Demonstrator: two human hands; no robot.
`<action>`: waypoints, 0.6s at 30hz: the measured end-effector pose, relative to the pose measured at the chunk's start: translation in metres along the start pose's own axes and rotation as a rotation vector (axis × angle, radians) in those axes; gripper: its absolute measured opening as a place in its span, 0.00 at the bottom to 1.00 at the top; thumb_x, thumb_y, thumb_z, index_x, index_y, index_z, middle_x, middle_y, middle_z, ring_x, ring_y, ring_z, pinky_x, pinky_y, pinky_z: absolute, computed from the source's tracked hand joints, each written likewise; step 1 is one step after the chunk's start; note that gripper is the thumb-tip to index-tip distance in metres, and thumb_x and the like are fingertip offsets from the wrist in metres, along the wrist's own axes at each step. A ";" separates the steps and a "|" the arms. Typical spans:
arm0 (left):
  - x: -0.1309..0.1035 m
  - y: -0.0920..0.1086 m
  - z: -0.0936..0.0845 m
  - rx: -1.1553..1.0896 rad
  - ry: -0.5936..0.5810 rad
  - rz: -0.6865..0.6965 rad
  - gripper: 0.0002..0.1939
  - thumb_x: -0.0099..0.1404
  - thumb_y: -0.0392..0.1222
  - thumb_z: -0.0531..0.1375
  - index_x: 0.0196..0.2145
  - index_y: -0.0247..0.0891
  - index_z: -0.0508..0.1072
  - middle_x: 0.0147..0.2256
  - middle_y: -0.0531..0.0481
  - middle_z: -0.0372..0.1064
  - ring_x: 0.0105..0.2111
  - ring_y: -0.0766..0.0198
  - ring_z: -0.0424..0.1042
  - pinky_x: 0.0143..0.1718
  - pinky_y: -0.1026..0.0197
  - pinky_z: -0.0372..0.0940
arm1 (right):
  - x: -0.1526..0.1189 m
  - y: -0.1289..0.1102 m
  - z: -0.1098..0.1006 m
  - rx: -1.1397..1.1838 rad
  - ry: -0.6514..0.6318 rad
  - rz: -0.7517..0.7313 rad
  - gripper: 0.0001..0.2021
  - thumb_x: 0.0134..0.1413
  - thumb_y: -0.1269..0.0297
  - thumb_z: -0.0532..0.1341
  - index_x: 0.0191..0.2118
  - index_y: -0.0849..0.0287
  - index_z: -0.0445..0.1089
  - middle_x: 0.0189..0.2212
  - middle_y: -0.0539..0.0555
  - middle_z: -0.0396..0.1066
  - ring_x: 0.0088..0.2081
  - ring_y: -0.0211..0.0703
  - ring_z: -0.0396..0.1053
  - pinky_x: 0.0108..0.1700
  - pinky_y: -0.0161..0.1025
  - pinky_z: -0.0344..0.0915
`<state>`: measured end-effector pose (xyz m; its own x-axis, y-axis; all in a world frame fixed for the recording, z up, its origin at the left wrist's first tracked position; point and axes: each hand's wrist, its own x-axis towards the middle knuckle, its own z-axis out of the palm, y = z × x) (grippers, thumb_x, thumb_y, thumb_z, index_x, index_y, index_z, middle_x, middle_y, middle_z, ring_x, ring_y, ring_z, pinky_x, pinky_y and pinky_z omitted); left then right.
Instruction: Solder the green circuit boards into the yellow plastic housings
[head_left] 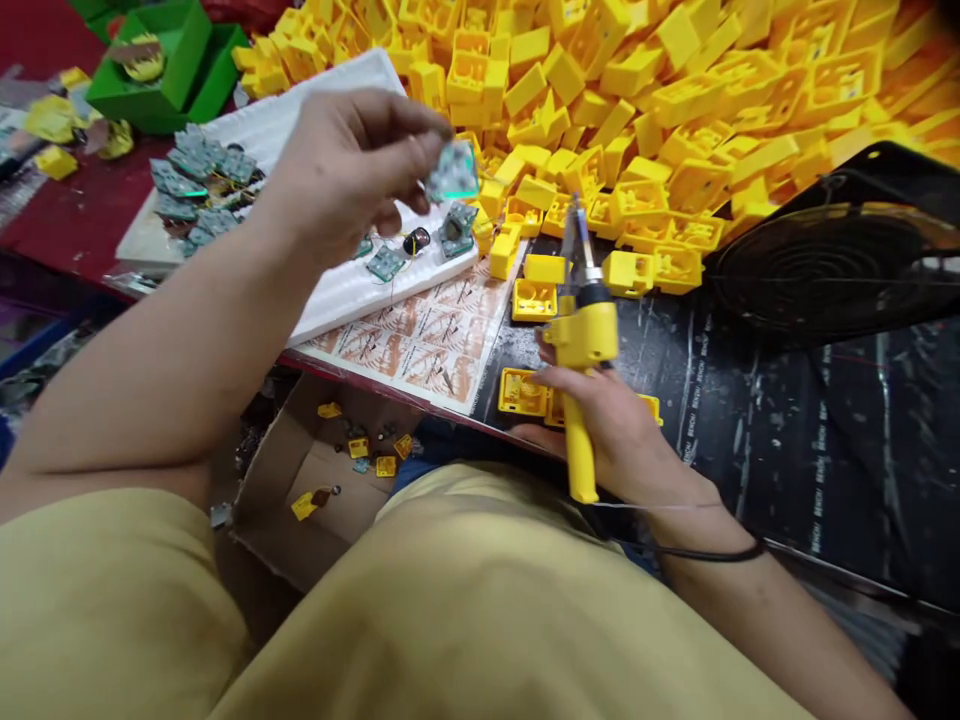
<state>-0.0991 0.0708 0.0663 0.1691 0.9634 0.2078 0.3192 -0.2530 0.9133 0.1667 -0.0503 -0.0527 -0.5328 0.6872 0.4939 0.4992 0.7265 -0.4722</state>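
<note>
1. The left hand was raised above the white tray, its fingertips pinching a small green board; the board appeared blurred, so its grip could not be judged closely.
2. The right hand was closed round the handle of a yellow soldering iron, tip pointing up and away, just in front of the casings heaped across the desk.
3. More boards lay on the tray, some with wires attached.
4. Risk: the iron's tip stood near the yellow plastic casings; a small drift would probably scorch or melt one.
5. Risk: the pinched board was held by its edge only; a slip would likely drop it among the other boards or into the cardboard box below the desk edge.
6. Risk: the iron's cable crossed the right wrist and could snag, jerking the tip.
7. A fan sat at the right, close behind the iron.
</note>
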 end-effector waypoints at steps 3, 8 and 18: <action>-0.029 -0.018 0.016 -0.076 -0.037 -0.066 0.17 0.54 0.50 0.67 0.37 0.37 0.74 0.27 0.53 0.70 0.22 0.72 0.66 0.18 0.66 0.58 | 0.011 -0.002 0.005 -0.069 0.019 -0.025 0.18 0.58 0.65 0.64 0.52 0.55 0.60 0.36 0.51 0.70 0.38 0.43 0.72 0.47 0.45 0.72; -0.095 -0.055 0.029 0.270 -0.171 -0.147 0.12 0.60 0.46 0.59 0.37 0.36 0.75 0.25 0.52 0.72 0.23 0.67 0.70 0.23 0.65 0.63 | 0.008 -0.003 0.000 -0.131 0.037 -0.056 0.20 0.56 0.60 0.65 0.52 0.57 0.61 0.36 0.53 0.72 0.38 0.44 0.72 0.47 0.45 0.72; -0.112 -0.040 0.046 0.821 -0.321 0.302 0.15 0.65 0.46 0.56 0.44 0.36 0.75 0.43 0.44 0.74 0.45 0.53 0.69 0.47 0.50 0.62 | -0.023 -0.015 -0.043 -0.085 0.346 0.104 0.13 0.48 0.73 0.70 0.39 0.53 0.72 0.28 0.45 0.75 0.28 0.39 0.74 0.30 0.33 0.71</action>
<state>-0.0879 -0.0314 -0.0102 0.5628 0.8072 0.1777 0.7584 -0.5898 0.2774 0.2006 -0.0765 -0.0256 -0.2207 0.7075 0.6714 0.6008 0.6409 -0.4778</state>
